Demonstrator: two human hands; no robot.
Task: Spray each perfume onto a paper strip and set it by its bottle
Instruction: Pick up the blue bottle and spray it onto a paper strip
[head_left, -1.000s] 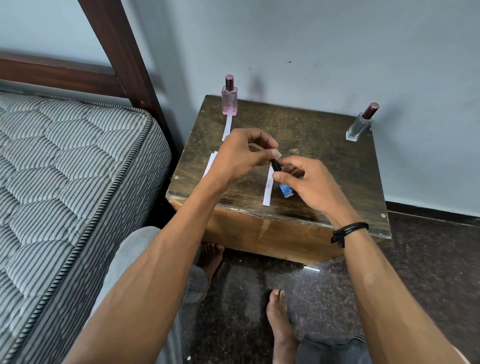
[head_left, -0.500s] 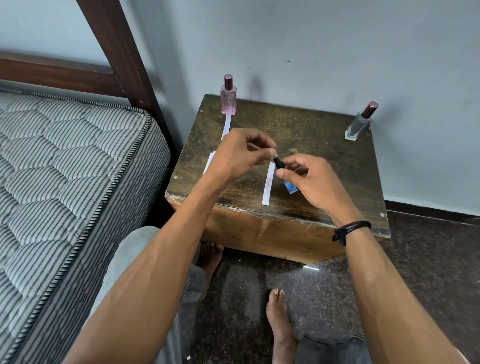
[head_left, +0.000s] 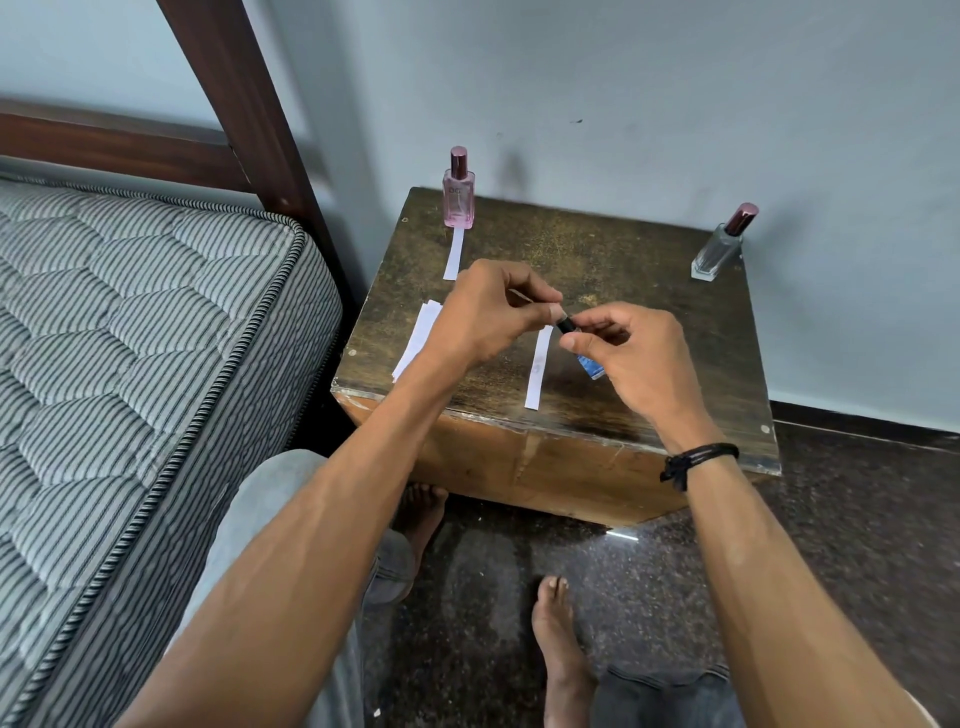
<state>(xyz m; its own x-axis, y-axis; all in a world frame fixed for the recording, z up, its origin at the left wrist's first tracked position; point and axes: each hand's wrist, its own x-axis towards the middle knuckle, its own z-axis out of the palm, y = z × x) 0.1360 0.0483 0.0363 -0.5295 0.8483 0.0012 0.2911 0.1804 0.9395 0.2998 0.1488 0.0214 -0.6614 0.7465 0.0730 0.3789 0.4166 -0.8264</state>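
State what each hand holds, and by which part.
Right hand grips the small blue perfume bottle by its body; left hand pinches its black cap.

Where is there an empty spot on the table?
The brown wooden table is bare at the back, between the pink glass bottle and the clear bottle with a maroon cap, and along the right side in front of that clear bottle. Front left and middle are crowded: white paper strips, the left hand and the right hand.

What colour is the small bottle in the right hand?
The bottle is blue with a black cap; the head view shows it.
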